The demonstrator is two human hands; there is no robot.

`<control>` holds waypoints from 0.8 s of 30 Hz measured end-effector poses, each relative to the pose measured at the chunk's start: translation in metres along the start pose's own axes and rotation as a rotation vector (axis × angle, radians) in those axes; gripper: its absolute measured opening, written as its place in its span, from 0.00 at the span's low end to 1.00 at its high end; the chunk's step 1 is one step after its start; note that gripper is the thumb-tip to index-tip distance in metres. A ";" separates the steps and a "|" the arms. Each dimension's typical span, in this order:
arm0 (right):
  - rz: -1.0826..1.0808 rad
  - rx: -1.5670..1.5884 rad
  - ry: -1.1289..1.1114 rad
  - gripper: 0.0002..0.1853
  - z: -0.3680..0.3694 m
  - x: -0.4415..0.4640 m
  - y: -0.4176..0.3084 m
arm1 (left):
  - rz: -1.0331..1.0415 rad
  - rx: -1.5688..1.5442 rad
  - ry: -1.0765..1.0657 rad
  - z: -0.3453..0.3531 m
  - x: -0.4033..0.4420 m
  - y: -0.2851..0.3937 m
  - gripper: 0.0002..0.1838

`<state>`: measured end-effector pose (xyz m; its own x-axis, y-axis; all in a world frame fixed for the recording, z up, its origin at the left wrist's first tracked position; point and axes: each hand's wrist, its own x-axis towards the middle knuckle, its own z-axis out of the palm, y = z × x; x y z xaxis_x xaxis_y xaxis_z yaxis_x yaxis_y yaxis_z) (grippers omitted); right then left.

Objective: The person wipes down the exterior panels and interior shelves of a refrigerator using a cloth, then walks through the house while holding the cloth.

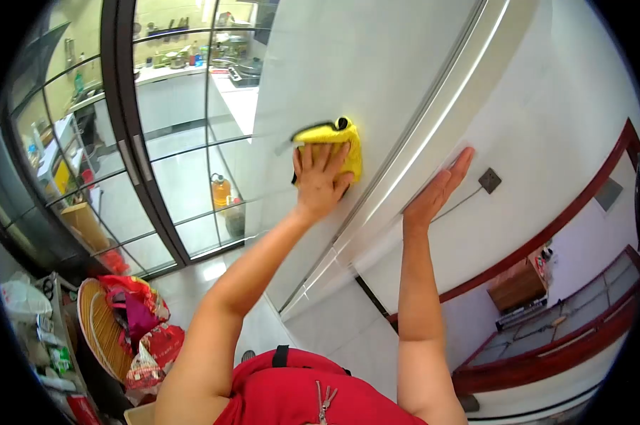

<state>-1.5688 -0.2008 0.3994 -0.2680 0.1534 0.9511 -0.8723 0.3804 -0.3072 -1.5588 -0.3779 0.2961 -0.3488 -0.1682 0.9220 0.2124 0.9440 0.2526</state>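
Note:
My left hand (321, 181) presses a yellow cloth (355, 151) with dark edging flat against the glossy white front of a tall cabinet-like unit (377, 64), which looks like a refrigerator. Its fingers are spread over the cloth, and part of the cloth bunches up above them, with a round black spot on its top fold. My right hand (440, 190) rests with straight fingers along the side of the same unit, holding nothing. A long pale edge strip (405, 138) runs between the two hands.
Dark-framed glass doors (132, 142) stand at the left, with a kitchen counter (167, 73) behind them. A woven basket (97, 333) and red bags (160, 343) sit low left beside a cluttered shelf (65, 319). A wall socket (489, 180) with a cord is at the right.

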 end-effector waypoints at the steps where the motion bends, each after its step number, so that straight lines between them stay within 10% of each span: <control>1: 0.022 0.013 -0.008 0.30 0.000 0.001 0.000 | 0.030 -0.133 0.004 0.008 0.017 -0.009 0.33; 8: 0.072 0.080 -0.021 0.29 -0.005 -0.004 -0.003 | 0.043 -0.717 0.140 0.006 0.111 0.000 0.36; 13: 0.092 0.140 -0.034 0.28 -0.002 -0.004 -0.004 | 0.196 -0.567 0.091 0.046 -0.029 -0.002 0.39; 17: 0.111 0.140 -0.019 0.28 -0.001 -0.005 -0.003 | -0.108 -0.554 -0.135 0.070 -0.173 -0.010 0.42; 24: 0.113 0.136 0.004 0.29 0.000 -0.006 -0.005 | -0.088 -0.531 0.090 0.032 -0.024 0.009 0.35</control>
<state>-1.5630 -0.2035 0.3952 -0.3662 0.1921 0.9105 -0.8840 0.2337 -0.4048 -1.5778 -0.3564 0.2664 -0.3117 -0.2856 0.9062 0.6260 0.6557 0.4220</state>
